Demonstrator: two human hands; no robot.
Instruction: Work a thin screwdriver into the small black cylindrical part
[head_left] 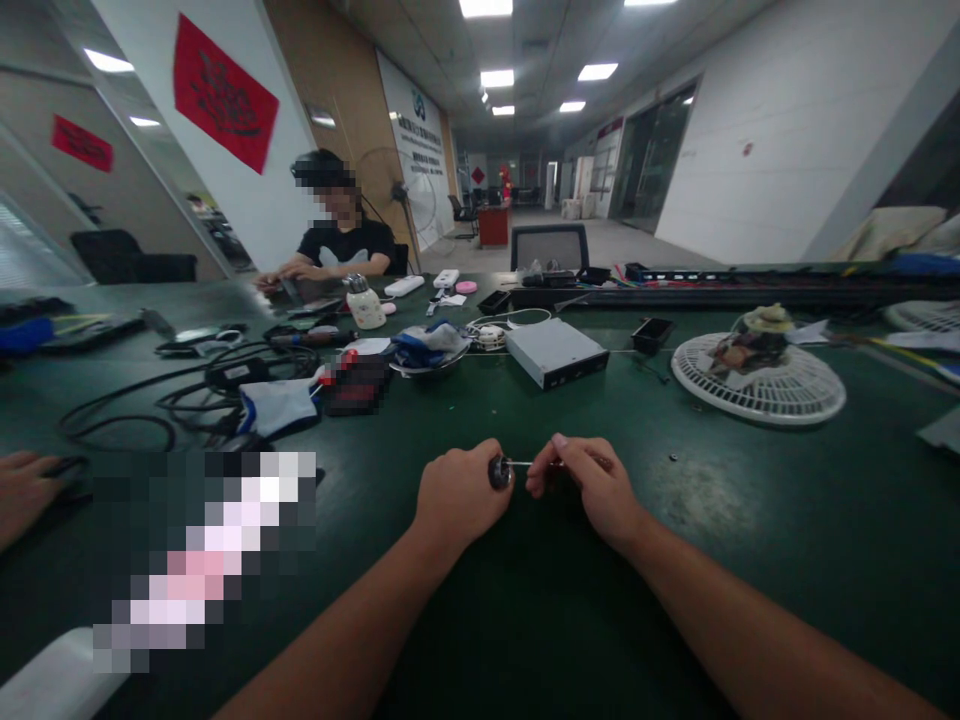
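Dark part (pixel 499 472) gripped in left hand (pixel 459 495); screwdriver (pixel 520 463), just right of that grip, held in right hand (pixel 600 487), aimed at part. Left hand could be jabbed if screwdriver is pushed off-line.

On the bench (pixel 847 520), a silver box (pixel 553 345) lies near twelve o'clock, a white grille (pixel 787 388) at two; a person (pixel 349 245) sits at eleven.

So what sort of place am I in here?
Most likely an office, with the green table used as an electronics workbench. The office chair behind it and the lettered wall sign suggest the office; the flat metal box, which looks like a disc drive, suggests the electronics.
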